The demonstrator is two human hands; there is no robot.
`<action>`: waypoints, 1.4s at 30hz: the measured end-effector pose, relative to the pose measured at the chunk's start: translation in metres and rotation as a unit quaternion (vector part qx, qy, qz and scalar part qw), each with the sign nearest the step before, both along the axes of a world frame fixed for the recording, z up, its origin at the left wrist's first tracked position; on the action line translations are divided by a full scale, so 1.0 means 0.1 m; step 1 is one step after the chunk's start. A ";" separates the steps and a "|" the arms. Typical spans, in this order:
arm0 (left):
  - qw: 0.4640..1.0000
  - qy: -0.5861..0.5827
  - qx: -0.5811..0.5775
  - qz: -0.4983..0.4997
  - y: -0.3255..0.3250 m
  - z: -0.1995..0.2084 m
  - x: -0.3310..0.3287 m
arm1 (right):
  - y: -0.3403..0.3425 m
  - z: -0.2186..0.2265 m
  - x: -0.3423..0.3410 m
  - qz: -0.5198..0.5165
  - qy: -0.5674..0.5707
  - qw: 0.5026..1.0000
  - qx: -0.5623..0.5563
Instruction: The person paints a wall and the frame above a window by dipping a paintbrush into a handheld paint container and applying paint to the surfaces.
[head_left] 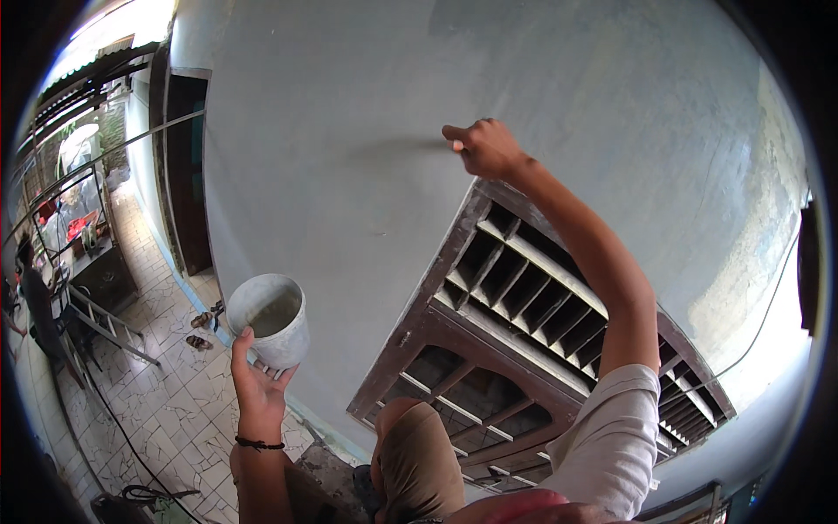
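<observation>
My left hand [259,395] holds a pale grey bucket [286,341] from below and the side, thumb up against its wall. The bucket tilts a little, and a greyish substance shows inside. High up, my right hand [491,150] is closed at the grey wall [332,96], above the corner of a window frame. A small light-coloured end shows by its fingers; what it grips is mostly hidden. A dark smear or shadow lies on the wall just left of that hand.
Below my right arm is a brown wooden window [489,393] with slatted vents. At left, a tiled floor [188,384] lies far below, with sandals [200,341], a ladder [109,323] and a person [39,306]. A doorway [185,175] opens beyond the wall.
</observation>
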State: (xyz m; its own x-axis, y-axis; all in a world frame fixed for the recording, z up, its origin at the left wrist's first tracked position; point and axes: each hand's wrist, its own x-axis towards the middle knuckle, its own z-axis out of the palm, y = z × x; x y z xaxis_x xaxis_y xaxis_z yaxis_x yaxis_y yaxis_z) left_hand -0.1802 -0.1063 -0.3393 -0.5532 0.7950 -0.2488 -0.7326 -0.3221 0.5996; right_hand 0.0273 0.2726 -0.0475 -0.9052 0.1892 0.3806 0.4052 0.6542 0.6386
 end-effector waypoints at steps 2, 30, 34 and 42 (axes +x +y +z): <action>1.000 0.002 -0.003 0.007 0.02 0.02 0.03 | -0.01 0.09 0.12 0.017 0.041 0.993 -0.111; 1.000 0.015 -0.001 -0.017 -0.12 -0.01 0.09 | -1.07 -0.84 -0.22 0.188 0.495 0.803 -0.273; 0.999 0.018 -0.003 -0.044 -0.12 -0.02 0.09 | -1.70 -1.50 -0.59 0.264 0.615 0.609 -0.426; 0.998 0.029 -0.010 -0.051 -0.13 -0.07 0.07 | -2.19 -1.92 -0.99 0.328 0.696 0.429 -0.474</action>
